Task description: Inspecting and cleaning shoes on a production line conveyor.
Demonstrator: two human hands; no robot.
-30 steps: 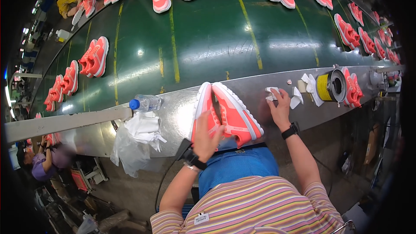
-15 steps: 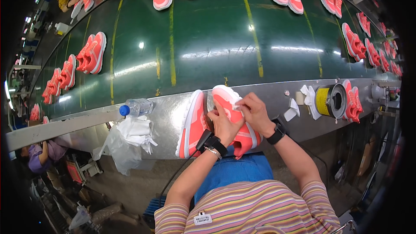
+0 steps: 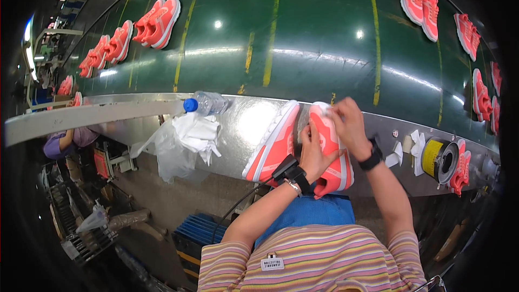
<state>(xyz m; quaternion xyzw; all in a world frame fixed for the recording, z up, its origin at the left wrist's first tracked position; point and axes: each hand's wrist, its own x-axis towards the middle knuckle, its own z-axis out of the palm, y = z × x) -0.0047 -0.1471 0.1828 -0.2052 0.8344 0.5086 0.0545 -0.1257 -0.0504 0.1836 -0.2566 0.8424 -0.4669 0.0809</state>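
Observation:
A coral sneaker with a white sole lies on the metal ledge in front of me, its toe pointing away. My left hand is closed on its upper around the middle, steadying it. Pinched in the fingers of my right hand is a small white cloth, held against the toe; the fingertips partly hide it. The matching sneaker rests on its side just left of my left hand, touched by neither hand.
Beyond the ledge runs a green conveyor belt carrying several pairs of coral sneakers. A clear bottle with a blue cap and white cloths lie left. Right are an open yellow can, white scraps and another coral pair.
My right hand has moved with the white cloth from the sneaker's middle up to its toe. The view has shifted, and the sneakers on the belt sit at different places.

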